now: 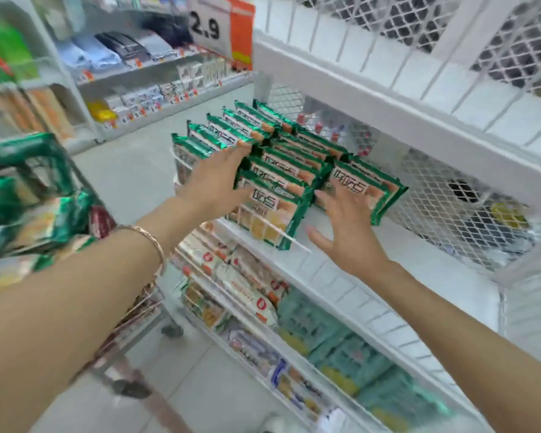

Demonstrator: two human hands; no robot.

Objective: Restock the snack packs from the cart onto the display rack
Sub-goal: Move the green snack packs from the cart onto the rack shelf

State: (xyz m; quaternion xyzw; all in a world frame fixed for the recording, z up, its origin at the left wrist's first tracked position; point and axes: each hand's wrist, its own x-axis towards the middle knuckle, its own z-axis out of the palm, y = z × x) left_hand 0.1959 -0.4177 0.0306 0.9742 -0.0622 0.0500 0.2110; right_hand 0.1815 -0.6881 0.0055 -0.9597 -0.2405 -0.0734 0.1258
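Observation:
Green snack packs stand in rows on the white display rack's middle shelf. My left hand reaches in from the left with straight fingers touching the left side of the front rows. My right hand is spread open beside the front pack, its fingers against the right-hand row of packs. Neither hand holds a pack. At the left edge, the cart holds more green snack packs, blurred.
Lower rack shelves hold white and pale green packets. A wire mesh back panel closes the rack. Across the aisle stands a shelf unit with a price sign reading 2.9. Grey floor lies between.

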